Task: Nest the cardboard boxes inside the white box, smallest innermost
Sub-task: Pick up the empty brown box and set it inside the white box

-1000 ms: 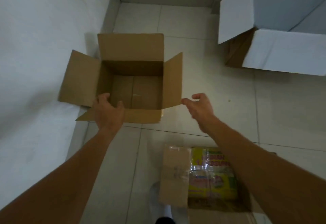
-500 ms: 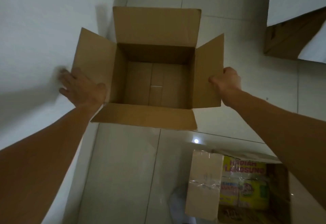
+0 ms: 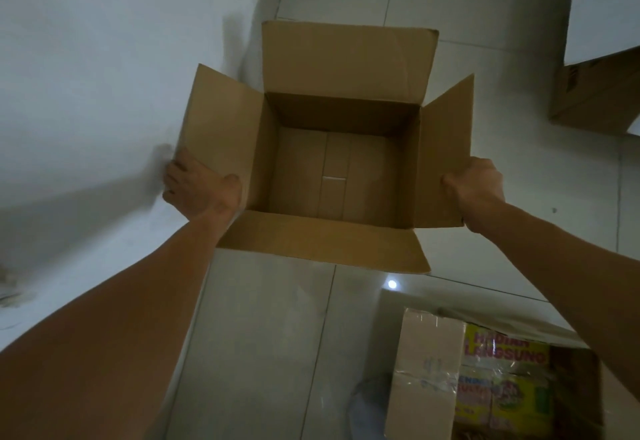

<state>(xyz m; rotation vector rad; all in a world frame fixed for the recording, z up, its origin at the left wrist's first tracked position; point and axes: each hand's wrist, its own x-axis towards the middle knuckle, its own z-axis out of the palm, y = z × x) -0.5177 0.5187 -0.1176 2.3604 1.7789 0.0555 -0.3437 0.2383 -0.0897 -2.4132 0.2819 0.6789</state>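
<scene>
An open brown cardboard box (image 3: 332, 69) fills the middle of the view, empty, with all its top flaps spread out. My left hand (image 3: 201, 187) grips the near corner of its left flap, thumb on the flap's upper face. My right hand (image 3: 474, 185) is closed on the near edge of its right flap. The white box (image 3: 602, 7) shows only as a white flap at the top right, with a brown side (image 3: 595, 93) below it. A smaller printed cardboard box (image 3: 426, 374) with yellow packets inside sits at the bottom right.
A white wall (image 3: 104, 76) runs along the left, touching the brown box's left flap. The floor is pale glossy tile (image 3: 263, 335). My right forearm crosses above the printed box.
Both hands went from reaching beside the box to gripping its side flaps. The box now looks larger and nearer, and the white box has slid toward the top right edge.
</scene>
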